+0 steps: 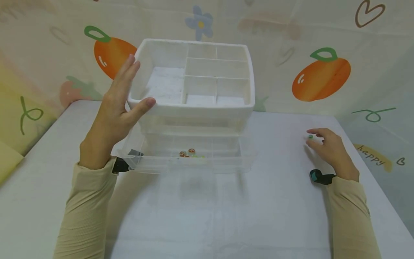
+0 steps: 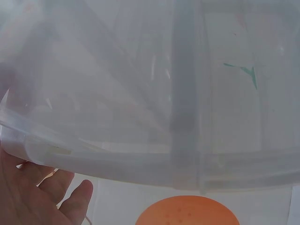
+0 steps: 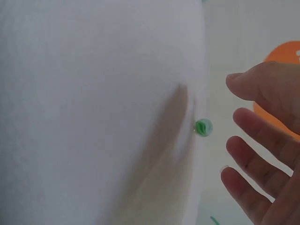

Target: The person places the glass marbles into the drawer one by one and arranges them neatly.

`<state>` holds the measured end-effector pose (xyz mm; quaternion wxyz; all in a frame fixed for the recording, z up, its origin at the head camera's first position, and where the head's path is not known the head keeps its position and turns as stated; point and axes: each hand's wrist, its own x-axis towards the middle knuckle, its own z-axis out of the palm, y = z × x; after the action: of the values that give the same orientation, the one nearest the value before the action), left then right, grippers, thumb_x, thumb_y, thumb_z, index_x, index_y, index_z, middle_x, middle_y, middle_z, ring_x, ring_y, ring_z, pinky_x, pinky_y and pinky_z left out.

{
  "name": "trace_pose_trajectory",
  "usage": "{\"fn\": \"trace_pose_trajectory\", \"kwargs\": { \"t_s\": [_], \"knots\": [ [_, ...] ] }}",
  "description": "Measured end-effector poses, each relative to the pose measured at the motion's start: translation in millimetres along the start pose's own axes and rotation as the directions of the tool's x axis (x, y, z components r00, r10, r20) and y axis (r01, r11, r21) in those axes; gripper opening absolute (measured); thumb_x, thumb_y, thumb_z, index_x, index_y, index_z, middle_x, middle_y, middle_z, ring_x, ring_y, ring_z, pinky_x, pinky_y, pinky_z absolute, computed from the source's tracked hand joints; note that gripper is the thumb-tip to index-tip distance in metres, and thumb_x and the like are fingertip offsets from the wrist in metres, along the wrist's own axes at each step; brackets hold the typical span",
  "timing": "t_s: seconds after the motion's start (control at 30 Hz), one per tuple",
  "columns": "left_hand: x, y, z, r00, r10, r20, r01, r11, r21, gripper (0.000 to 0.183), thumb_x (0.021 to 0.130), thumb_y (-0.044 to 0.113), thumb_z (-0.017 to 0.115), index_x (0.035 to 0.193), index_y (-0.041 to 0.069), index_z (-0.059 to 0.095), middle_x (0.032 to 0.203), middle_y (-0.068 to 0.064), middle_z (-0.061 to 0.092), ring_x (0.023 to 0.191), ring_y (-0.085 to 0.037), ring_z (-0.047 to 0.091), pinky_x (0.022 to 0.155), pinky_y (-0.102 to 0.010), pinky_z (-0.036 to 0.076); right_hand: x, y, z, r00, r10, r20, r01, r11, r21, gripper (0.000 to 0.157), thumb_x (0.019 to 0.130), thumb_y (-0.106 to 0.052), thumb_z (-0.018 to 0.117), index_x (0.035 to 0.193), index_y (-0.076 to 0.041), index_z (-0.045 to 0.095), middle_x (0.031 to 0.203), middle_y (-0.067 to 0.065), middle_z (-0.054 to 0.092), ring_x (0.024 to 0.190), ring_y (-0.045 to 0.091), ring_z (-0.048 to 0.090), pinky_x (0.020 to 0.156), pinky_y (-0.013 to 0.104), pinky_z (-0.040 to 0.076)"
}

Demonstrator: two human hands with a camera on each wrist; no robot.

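Note:
A white storage box (image 1: 194,110) has a divided top tray and a clear drawer (image 1: 148,163) pulled out at its front. My left hand (image 1: 113,111) rests against the box's left side, fingers extended along it and thumb over the front rim. Close to the left wrist, the drawer fills much of the left wrist view. Several marbles (image 1: 183,154) lie in the drawer's middle section. On the right, my right hand (image 1: 330,149) hovers beside a green marble (image 3: 203,127) on the table, fingers spread and apart from it in the right wrist view.
A white cloth covers the table (image 1: 200,223). Behind it hangs a printed backdrop (image 1: 275,21) with orange fruit pictures. A yellow surface (image 1: 9,162) shows at the far left. The drawer juts out toward the front over the table.

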<state>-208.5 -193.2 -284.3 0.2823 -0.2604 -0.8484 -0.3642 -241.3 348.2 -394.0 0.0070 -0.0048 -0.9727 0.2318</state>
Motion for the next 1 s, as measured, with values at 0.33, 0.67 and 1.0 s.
{"fn": "trace_pose_trajectory", "kwargs": {
  "t_s": [0.33, 0.67, 1.0],
  "knots": [
    [-0.7, -0.6, -1.5, 1.000, 0.000, -0.001, 0.000, 1.000, -0.002, 0.077, 0.095, 0.048, 0.061, 0.156, 0.012, 0.030, 0.167, 0.001, 0.019, 0.154, -0.014, 0.019, 0.126, -0.033, 0.015, 3.2, 7.4, 3.7, 0.996, 0.042, 0.080, -0.042, 0.999, 0.005, 0.058, 0.100, -0.027, 0.054, 0.145, 0.005, 0.038, 0.149, 0.038, 0.030, 0.130, 0.056, 0.033, 0.106, 0.072, 0.031],
    [-0.6, -1.0, -1.6, 1.000, -0.009, 0.000, 0.009, 1.000, -0.006, 0.078, 0.095, 0.049, 0.062, 0.157, 0.013, 0.030, 0.167, 0.002, 0.019, 0.154, -0.013, 0.019, 0.125, -0.032, 0.015, 1.5, 5.1, 2.9, 0.982, 0.054, 0.181, -0.055, 0.998, 0.004, 0.069, 0.100, -0.031, 0.055, 0.149, 0.009, 0.028, 0.150, 0.040, 0.025, 0.132, 0.055, 0.030, 0.108, 0.071, 0.029],
    [-0.4, -0.1, -1.9, 1.000, -0.018, -0.001, 0.018, 1.000, -0.011, 0.077, 0.095, 0.047, 0.063, 0.157, 0.014, 0.031, 0.166, 0.003, 0.019, 0.153, -0.013, 0.019, 0.125, -0.031, 0.015, 1.7, 6.7, 4.7, 0.988, 0.040, 0.147, -0.040, 0.999, -0.007, 0.058, 0.100, -0.025, 0.054, 0.143, 0.010, 0.039, 0.145, 0.038, 0.033, 0.130, 0.055, 0.035, 0.106, 0.069, 0.034]
  ]
}}
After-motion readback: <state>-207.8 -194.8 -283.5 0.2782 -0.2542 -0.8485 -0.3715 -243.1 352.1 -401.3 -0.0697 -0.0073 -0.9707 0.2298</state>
